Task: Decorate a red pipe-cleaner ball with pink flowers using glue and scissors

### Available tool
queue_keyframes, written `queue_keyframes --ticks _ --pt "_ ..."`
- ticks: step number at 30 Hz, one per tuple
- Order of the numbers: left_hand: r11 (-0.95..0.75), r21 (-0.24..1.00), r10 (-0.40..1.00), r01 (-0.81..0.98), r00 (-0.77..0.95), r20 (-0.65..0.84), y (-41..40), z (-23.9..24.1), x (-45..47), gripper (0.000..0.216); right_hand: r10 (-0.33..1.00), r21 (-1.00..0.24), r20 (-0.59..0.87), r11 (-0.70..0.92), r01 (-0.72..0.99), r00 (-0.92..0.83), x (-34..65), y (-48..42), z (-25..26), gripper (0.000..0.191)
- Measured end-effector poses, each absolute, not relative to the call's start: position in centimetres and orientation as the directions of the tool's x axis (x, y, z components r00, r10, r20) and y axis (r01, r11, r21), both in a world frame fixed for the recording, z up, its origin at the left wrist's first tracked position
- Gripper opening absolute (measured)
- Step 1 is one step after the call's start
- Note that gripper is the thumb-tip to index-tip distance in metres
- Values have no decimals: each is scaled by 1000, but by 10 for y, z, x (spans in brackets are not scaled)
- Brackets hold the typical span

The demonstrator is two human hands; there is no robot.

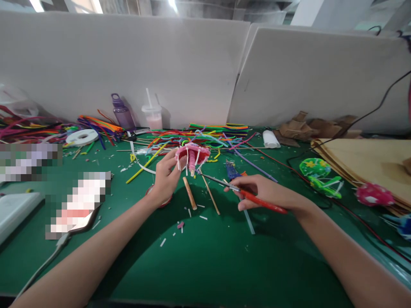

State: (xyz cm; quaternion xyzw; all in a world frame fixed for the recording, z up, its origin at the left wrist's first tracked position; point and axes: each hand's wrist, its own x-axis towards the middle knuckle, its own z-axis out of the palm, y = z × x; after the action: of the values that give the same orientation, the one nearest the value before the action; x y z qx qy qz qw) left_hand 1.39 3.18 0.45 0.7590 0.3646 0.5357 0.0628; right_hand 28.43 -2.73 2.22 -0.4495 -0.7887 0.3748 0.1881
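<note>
My left hand (165, 179) is closed on a small pink pipe-cleaner umbrella (192, 159), gripping the left side of its canopy. White strips hang from the rim, and a wrapped pink stem points down toward me. My right hand (260, 191) holds red-handled scissors (265, 203), their blades reaching left to near the stem's lower tip. Whether the blades touch anything is too small to tell. Behind and partly under my right hand lies a blue glue gun (231, 169) with a clear glue stick (248, 221). Two thin wooden sticks (190, 193) rest on the green table (205, 261) below the umbrella.
Loose colored pipe cleaners (221, 128) spread across the back. A purple bottle (123, 114) and a lidded cup (153, 116) stand by the white partition. At left are a tape roll (72, 139) and a blurred phone with a cable. Green (316, 167) and pink (375, 194) crafts sit right.
</note>
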Motion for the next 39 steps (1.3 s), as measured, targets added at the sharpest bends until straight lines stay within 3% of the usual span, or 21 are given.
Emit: queue_keyframes --ticks 4,10,22,26,30,35,39 --pt "-717 508 631 477 137 763 32 5 14 50 839 -782 -91 273 560 -537 283 -28 23 44" --pt "-744 481 614 464 192 765 27 9 16 45 859 -727 -41 325 605 -510 278 -30 27 44" --pt "-742 507 619 439 160 768 29 5 17 34 920 -699 -109 198 687 -376 282 -27 23 70" --pt "-730 528 640 434 165 750 31 4 17 32 927 -673 -50 244 698 -372 279 -28 23 63" --pt "-683 562 697 467 185 693 34 2 16 36 930 -640 104 333 692 -351 276 -27 18 52" --pt "-626 557 731 546 164 662 38 -2 15 40 849 -430 388 512 744 -360 276 -23 8 39" --pt "-627 378 682 681 244 690 40 -3 12 29 753 -136 534 524 841 -384 277 -20 2 32"
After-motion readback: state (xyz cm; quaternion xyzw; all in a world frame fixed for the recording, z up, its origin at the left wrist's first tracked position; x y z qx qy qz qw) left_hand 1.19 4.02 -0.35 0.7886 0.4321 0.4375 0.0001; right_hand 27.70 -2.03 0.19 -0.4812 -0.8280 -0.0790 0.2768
